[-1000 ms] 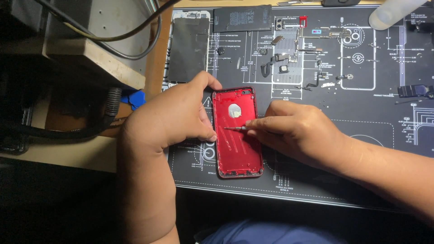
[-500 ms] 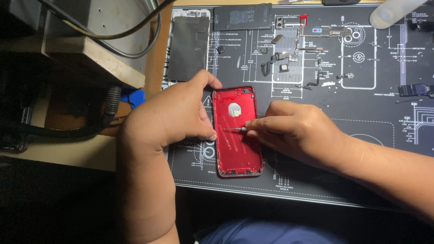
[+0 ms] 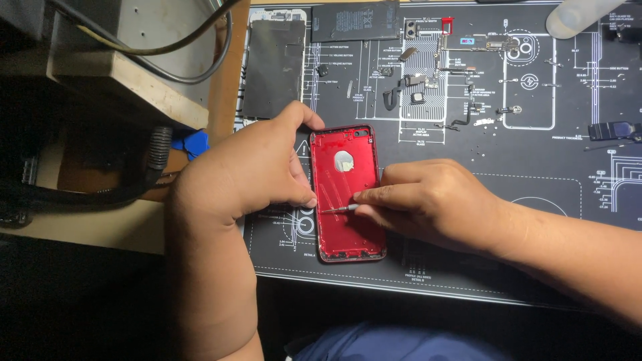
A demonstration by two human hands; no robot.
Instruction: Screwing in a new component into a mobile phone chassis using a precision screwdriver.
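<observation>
An empty red phone housing (image 3: 348,227) lies face up on a black repair mat (image 3: 535,174) printed with white outlines. My left hand (image 3: 254,167) grips the housing's left edge, index finger at the top corner, thumb on the left rim. My right hand (image 3: 435,200) rests against the right edge and pinches a thin metal tool (image 3: 338,209). Its tip points left, inside the housing near the left rim.
Small phone parts and flex cables (image 3: 428,73) lie at the mat's top, with a black battery (image 3: 354,21) and a dark screen panel (image 3: 274,67) at top left. A blue pick (image 3: 190,142) and black cables (image 3: 120,194) sit on the wooden bench left.
Nothing has visibly changed; both hands stay on the housing with the tool in the same spot.
</observation>
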